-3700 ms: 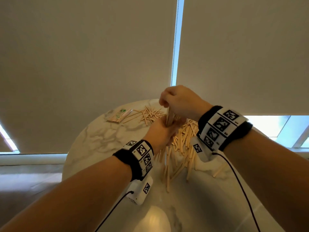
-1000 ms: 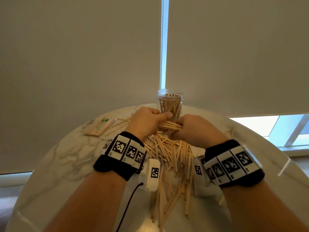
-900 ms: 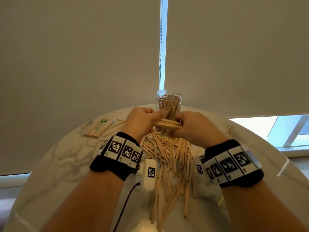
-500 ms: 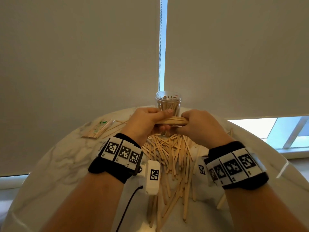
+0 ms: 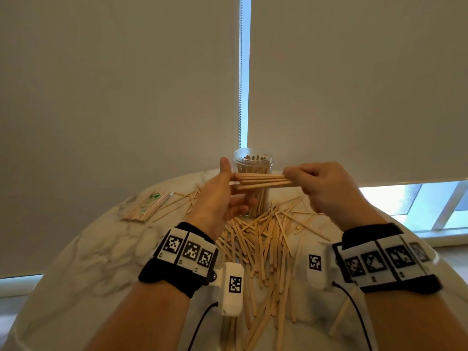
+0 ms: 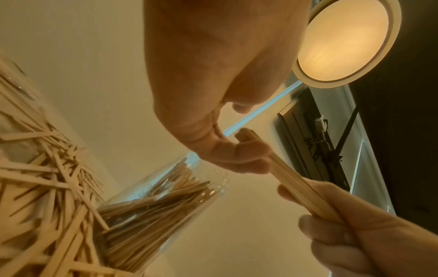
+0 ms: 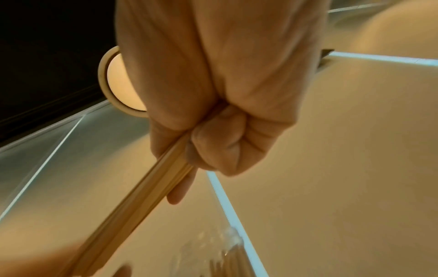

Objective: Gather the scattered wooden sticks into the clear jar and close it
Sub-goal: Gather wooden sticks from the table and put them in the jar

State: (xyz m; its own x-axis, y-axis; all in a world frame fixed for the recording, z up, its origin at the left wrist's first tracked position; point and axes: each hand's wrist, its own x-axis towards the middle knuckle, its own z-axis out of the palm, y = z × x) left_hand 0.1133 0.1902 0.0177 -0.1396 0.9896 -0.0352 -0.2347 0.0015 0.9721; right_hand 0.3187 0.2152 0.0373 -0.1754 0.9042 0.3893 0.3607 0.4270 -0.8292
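In front of the jar (image 5: 253, 171), bundle (image 5: 260, 182) now squared up

My right hand (image 5: 326, 188) grips it; left hand (image 5: 217, 198) went flat at 9 o'clock — tipping in next, I reckon.

jar (image 5: 253, 168) base — behind left hand (image 5: 217, 198)

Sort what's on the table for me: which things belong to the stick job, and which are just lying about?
Belongs to the job:
- bundle of sticks, held level between the left hand and right hand
- clear jar, open, partly filled
- loose sticks on the table

Just lying about:
- wrapped packet of thin sticks, far left
- blinds behind
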